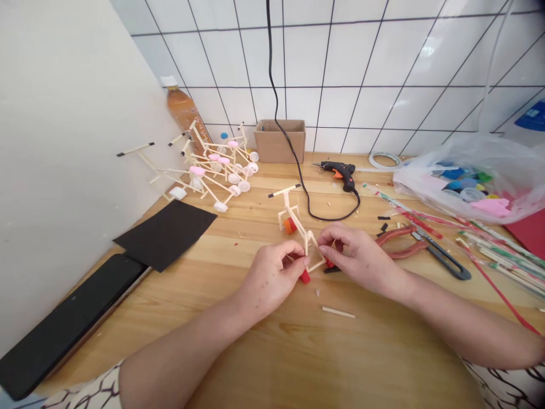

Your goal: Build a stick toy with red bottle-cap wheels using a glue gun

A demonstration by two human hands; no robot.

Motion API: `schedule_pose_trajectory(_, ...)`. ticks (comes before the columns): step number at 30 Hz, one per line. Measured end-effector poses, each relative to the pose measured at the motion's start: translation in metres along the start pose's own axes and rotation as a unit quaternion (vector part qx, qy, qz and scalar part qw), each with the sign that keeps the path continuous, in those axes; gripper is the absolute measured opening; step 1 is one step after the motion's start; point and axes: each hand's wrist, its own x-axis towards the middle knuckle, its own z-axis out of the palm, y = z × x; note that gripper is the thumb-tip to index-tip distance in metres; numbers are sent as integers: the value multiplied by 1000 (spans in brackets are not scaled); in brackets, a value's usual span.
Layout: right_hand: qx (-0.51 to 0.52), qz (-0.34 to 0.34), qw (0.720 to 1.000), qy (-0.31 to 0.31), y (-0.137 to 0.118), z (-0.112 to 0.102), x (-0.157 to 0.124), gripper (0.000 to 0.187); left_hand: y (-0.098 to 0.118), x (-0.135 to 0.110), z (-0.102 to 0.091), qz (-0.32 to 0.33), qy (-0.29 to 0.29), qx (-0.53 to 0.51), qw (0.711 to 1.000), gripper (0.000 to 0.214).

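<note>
My left hand (272, 278) and my right hand (355, 255) meet in the middle of the wooden table, both pinching a small model bicycle (296, 218) built of pale wooden sticks. The model stands tilted, with a black-tipped handlebar stick at its top and an orange-red bottle-cap wheel (290, 225). A red piece (305, 276) shows below my left fingers. Another red bit (328, 262) sits just under my right fingertips. Part of the model's lower frame is hidden by my fingers. A loose wooden stick (338, 312) lies on the table in front of my hands.
Several similar stick models with pink and white parts (217, 170) are heaped at the back left. Nearby are a black foam sheet (166, 234), cardboard box (280, 141), corded hot glue gun (339, 174), red-handled pliers (400, 244), and a plastic bag of caps (468, 182).
</note>
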Motion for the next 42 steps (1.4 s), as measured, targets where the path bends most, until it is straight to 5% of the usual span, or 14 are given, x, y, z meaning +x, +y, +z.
schedule_pose_trajectory(42, -2, 7, 1000, 5, -3, 4, 1, 11, 7, -7, 0, -42, 19, 80, 996, 16)
